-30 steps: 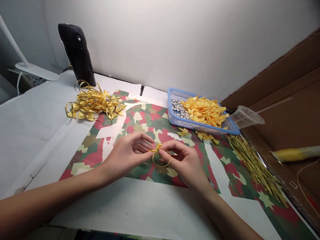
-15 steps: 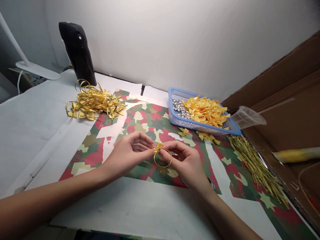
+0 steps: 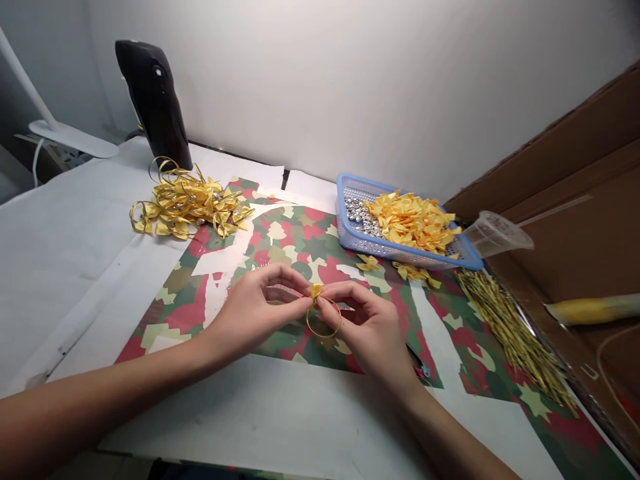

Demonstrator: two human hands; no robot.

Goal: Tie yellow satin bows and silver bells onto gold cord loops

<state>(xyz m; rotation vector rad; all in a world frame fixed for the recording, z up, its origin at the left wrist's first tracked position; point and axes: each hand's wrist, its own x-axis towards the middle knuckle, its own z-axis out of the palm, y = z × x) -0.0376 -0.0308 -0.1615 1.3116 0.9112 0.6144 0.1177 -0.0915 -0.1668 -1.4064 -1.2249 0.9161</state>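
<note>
My left hand [image 3: 255, 310] and my right hand [image 3: 370, 327] meet at the middle of the camouflage-patterned paper [image 3: 285, 240]. Their fingertips pinch a small yellow ribbon bow [image 3: 316, 291] from both sides. A thin gold cord loop [image 3: 323, 320] hangs below the bow, and my right fingers reach into it. The fingertips hide the point where cord and ribbon join. The nearest other items are several loose yellow ribbon pieces [image 3: 369, 263] to the upper right.
A blue plastic basket [image 3: 350, 227] holds yellow ribbon pieces and silver beads. Gold-corded bows lie heaped [image 3: 187, 207] at the back left. A bundle of gold strands [image 3: 515, 340] lies right, near a clear plastic cup [image 3: 495, 235] and a cardboard box wall [image 3: 575, 200].
The yellow ribbon looks more tightly bunched between my fingertips, and its side tails show less. The gold loop and both hands have shifted only slightly.
</note>
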